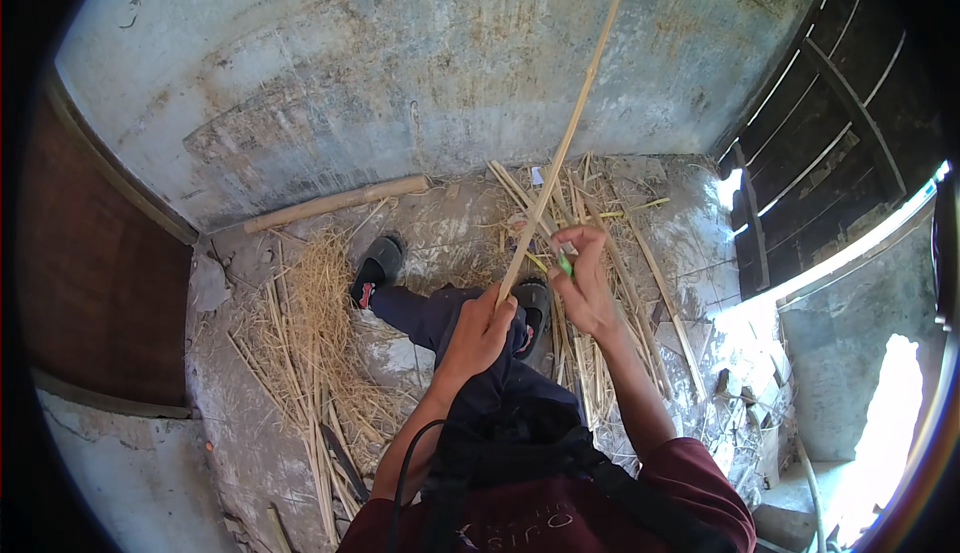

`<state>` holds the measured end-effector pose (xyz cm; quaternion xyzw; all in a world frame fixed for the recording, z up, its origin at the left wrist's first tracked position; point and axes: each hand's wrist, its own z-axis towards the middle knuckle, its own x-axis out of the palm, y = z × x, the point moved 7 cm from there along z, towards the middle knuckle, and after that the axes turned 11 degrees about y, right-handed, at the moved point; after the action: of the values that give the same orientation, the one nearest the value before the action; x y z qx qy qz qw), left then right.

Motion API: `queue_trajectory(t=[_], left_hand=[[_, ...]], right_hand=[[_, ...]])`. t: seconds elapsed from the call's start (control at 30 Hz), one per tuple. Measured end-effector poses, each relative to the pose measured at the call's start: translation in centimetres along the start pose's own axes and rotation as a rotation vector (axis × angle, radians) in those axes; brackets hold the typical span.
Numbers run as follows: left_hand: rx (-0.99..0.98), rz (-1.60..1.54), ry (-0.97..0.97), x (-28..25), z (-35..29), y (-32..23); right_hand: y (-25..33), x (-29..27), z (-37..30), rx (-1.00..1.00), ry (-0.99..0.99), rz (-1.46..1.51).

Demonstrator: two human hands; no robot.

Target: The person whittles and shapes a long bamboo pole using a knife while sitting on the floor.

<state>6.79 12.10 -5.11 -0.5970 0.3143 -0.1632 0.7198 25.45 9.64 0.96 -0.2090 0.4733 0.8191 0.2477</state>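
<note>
My left hand is closed round the lower end of a long bamboo strip. The strip slants up and away to the right, its far end in front of the wall. Close beside it, my right hand is bent with thumb and fingers pinched on a small green object. Fingers cover most of that object, so its kind does not show. Whether the right hand also touches the strip, I cannot tell.
Pale shavings heap on the floor at left, a long dark flat piece below them. More bamboo strips lie at right. A bamboo pole lies by the stained wall. Rubble sits near the slatted wooden panel.
</note>
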Motion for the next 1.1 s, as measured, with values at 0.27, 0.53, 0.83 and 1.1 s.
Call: queue_trajectory(t=[0.27, 0.53, 0.83, 1.1], left_hand=[[-0.107, -0.281, 0.057, 0.1, -0.1, 2.0], [-0.165, -0.485, 0.145, 0.3, -0.3, 1.4], [-0.144, -0.496, 0.157, 0.7, -0.4, 1.9], [-0.153, -0.544, 0.123, 0.6, -0.7, 1.8]], right_hand=[[1.5, 0.6, -0.7, -0.026, 0.16, -0.003], [2.7, 0.7, -0.5, -0.129, 0.127, -0.054], [3.7, 1.4, -1.3, -0.228, 0.198, -0.147], [4.1, 1.7, -1.3, -0.218, 0.198, -0.157]])
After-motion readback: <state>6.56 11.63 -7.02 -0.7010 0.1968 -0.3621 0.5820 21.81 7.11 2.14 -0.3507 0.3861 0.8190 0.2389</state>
